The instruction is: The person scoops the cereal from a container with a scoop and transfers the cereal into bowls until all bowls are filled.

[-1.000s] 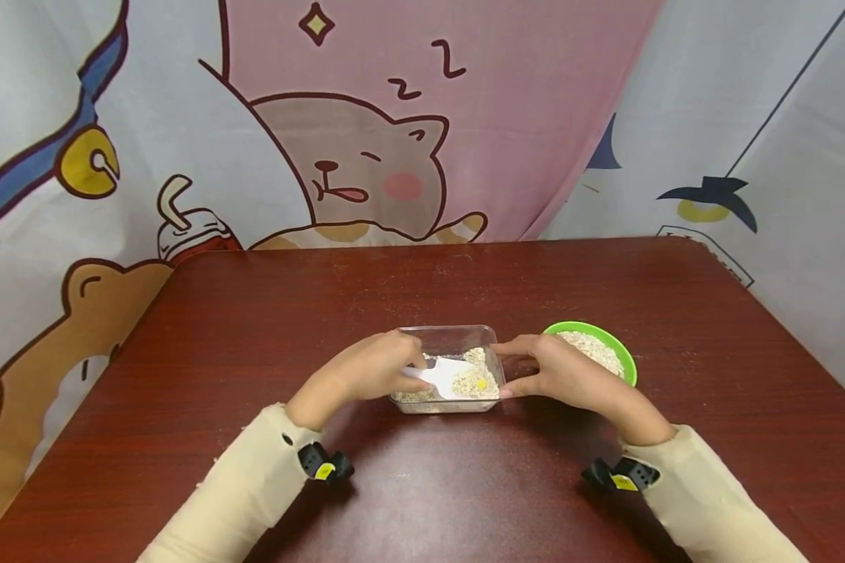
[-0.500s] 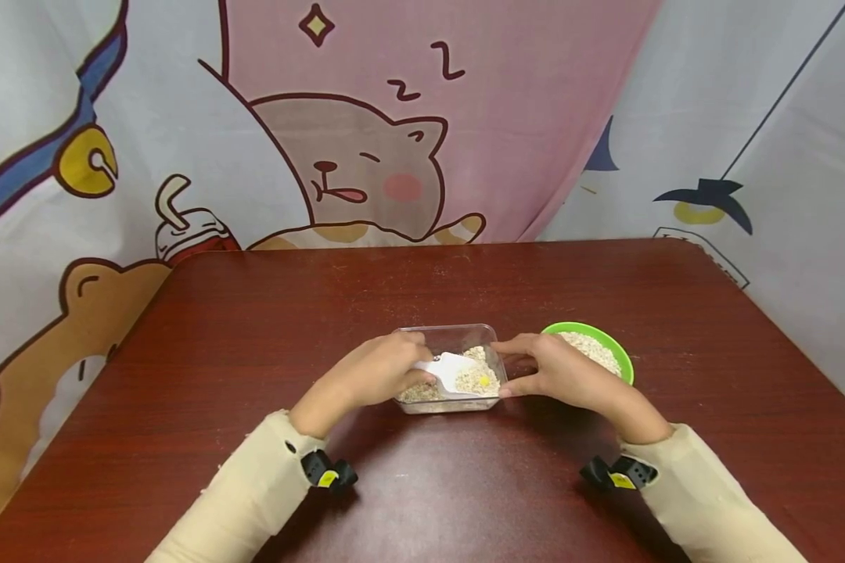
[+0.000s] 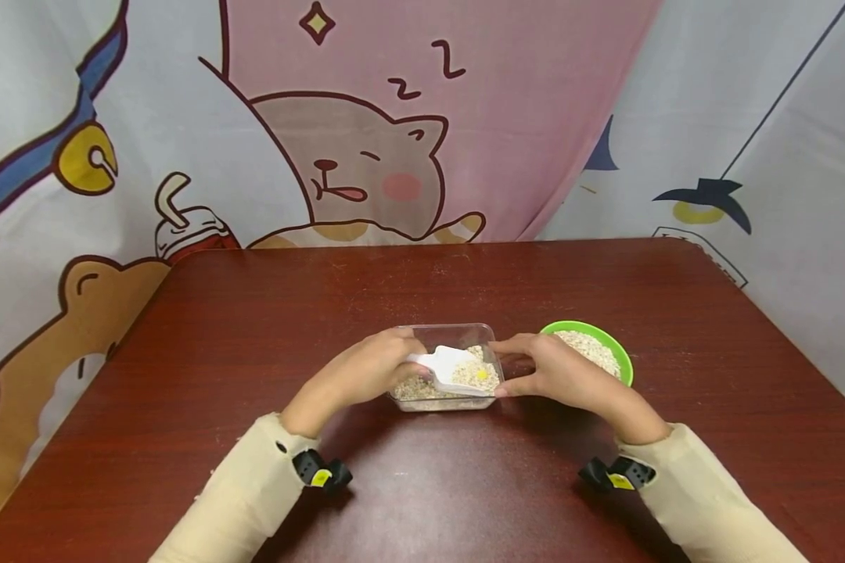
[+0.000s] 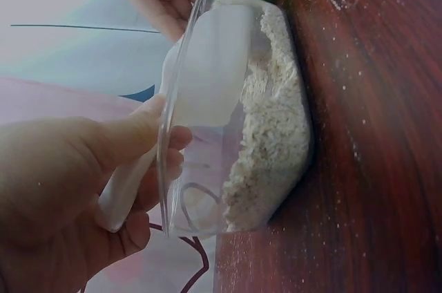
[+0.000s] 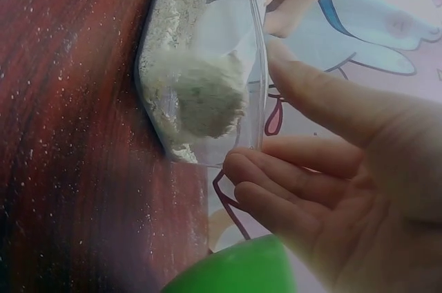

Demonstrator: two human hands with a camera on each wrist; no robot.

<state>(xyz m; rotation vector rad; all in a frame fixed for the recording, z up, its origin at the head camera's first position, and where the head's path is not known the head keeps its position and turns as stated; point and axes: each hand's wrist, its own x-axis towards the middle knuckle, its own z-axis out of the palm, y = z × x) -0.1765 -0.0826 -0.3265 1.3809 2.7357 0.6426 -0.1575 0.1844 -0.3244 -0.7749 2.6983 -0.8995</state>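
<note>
My left hand (image 3: pixel 366 370) grips the handle of a white scoop (image 3: pixel 447 361), which is loaded with oat flakes (image 3: pixel 475 377) and has a small yellow spot on the load. The scoop is inside a clear plastic box (image 3: pixel 444 405), over more oats (image 4: pixel 273 124). In the left wrist view, the handle's end sticks out below the thumb. My right hand (image 3: pixel 559 371) holds the box's right end between thumb and fingers, and the fingertips (image 5: pixel 243 168) touch the outer wall in the right wrist view.
A green bowl (image 3: pixel 629 366) of oats stands right of the box, partly behind the right hand. Crumbs are scattered on the dark red wooden table (image 3: pixel 289 297). A printed cloth (image 3: pixel 535 94) hangs behind the table.
The loaded scoop has risen slightly inside the box, and more of its white blade shows. The box has shifted very little, while the right hand keeps hold of its end.
</note>
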